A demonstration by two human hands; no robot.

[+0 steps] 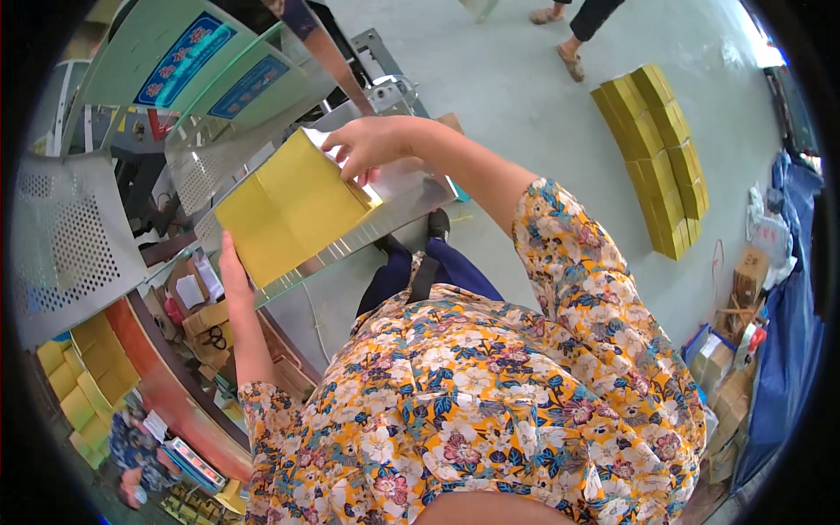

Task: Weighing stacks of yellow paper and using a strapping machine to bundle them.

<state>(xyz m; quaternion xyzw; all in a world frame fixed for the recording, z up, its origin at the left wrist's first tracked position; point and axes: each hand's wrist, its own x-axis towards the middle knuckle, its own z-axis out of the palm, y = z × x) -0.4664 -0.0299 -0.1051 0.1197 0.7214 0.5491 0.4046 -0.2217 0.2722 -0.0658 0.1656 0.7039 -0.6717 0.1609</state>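
A broad yellow paper-like block [295,210] with a crease across its top rests on the shiny metal table [411,194] in front of me. My left hand [234,269] lies along its left edge, the visible fingers stretched out and flat against the side. At the far right edge, my right hand [372,149] has its fingers bent around a whitish corner of the block. The undersides of the block and of my right fingers are hidden.
Pale green machine panels [188,66] and a perforated metal plate [70,232] stand at the left. Stacked yellow bundles [656,157] occupy the floor at right. Another person's feet [569,61] are at the top. A shelf below the table holds scissors [214,337].
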